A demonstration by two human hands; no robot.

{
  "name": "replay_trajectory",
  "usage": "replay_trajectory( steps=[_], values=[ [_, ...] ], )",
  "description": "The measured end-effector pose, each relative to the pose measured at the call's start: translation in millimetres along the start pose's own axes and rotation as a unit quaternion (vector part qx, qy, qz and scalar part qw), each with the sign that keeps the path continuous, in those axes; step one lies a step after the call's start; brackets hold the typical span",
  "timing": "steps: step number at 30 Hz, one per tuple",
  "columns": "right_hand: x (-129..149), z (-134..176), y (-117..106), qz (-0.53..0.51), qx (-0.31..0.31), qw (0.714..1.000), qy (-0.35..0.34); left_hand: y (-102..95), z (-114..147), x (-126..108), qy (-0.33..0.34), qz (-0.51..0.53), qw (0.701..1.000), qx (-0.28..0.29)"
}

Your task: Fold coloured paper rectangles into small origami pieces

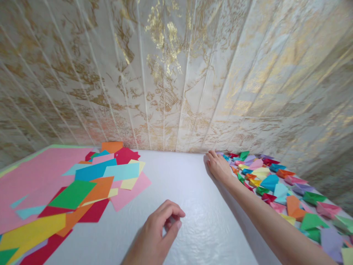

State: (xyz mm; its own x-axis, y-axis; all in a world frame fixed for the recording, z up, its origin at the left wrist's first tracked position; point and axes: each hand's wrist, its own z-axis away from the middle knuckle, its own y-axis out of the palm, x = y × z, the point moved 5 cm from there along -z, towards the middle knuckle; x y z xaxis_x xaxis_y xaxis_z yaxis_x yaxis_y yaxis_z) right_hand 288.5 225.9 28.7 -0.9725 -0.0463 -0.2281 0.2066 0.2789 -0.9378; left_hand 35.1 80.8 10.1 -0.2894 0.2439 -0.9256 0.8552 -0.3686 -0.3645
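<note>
My left hand point(161, 232) hovers over the near middle of the white table, its fingers loosely curled. A gap shows between thumb and fingertips, with nothing in it. My right hand point(220, 167) reaches to the table's far edge, fingers stretched forward and slightly bent. It is beside the far end of a crowd of small folded paper pieces point(269, 182) in many colours. No paper shows in its fingers, though the hand hides part of the surface beneath. A small blue folded piece point(226, 158) lies right beside the knuckles.
Flat paper sheets, among them a green sheet point(73, 194) and a yellow sheet point(35, 230), overlap on the left. Beneath some of them spreads a large pink sheet point(35, 173). A white curtain with gold patterns point(165, 92) hangs along the far edge of the white table point(176, 176).
</note>
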Motion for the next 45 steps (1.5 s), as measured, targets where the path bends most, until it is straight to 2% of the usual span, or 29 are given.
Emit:
replay_trajectory(
  steps=[9,12,14,16,17,18,21,24,26,30,34,39,45],
  values=[
    [-2.3,6.7,-1.8,-0.002,0.0,0.999,0.04,0.2,2.2,-0.5,0.0,0.001,1.0,0.005],
    [9.3,14.4,-10.4,-0.025,-0.009,0.999,0.03,0.8,2.0,-3.6,-0.014,0.004,1.0,-0.004],
    [24.0,22.8,-19.4,-0.047,-0.019,0.999,0.016,-5.5,-2.0,-6.6,-0.026,0.0,0.999,-0.022],
    [42.5,34.5,-29.1,-0.073,-0.026,0.997,-0.003,-24.5,-9.5,-10.7,-0.026,-0.036,0.997,-0.057],
    [52.4,41.5,-33.7,-0.085,-0.028,0.996,-0.014,-39.9,-13.8,-13.4,-0.017,-0.08,0.993,-0.082],
    [61.9,49.0,-38.0,-0.097,-0.03,0.994,-0.025,-57.9,-18.0,-15.4,-0.01,-0.142,0.985,-0.102],
    [87.7,72.0,-48.0,-0.185,-0.042,0.979,-0.07,-120.1,-27.6,-11.0,-0.009,-0.214,0.968,-0.132],
    [103.6,89.4,-53.1,-0.261,-0.067,0.957,-0.109,-170.9,-32.2,4.9,-0.014,-0.303,0.943,-0.133],
    [108.8,95.9,-55.0,-0.301,-0.09,0.94,-0.136,-186.8,-34.7,18.3,-0.013,-0.354,0.928,-0.114],
    [105.8,98.7,-57.6,-0.349,-0.126,0.915,-0.161,-187.5,-40.0,37.0,-0.001,-0.438,0.894,-0.095],
    [98.8,97.6,-60.2,-0.371,-0.141,0.902,-0.171,-178.4,-43.6,41.4,0.016,-0.504,0.859,-0.081],
    [100.8,97.3,-61.6,-0.386,-0.127,0.894,-0.189,-174.5,-43.0,42.2,0.029,-0.569,0.82,-0.054],
    [106.3,99.2,-61.8,-0.401,-0.112,0.888,-0.196,-171.5,-46.7,39.8,0.006,-0.623,0.78,-0.048]
  ],
)
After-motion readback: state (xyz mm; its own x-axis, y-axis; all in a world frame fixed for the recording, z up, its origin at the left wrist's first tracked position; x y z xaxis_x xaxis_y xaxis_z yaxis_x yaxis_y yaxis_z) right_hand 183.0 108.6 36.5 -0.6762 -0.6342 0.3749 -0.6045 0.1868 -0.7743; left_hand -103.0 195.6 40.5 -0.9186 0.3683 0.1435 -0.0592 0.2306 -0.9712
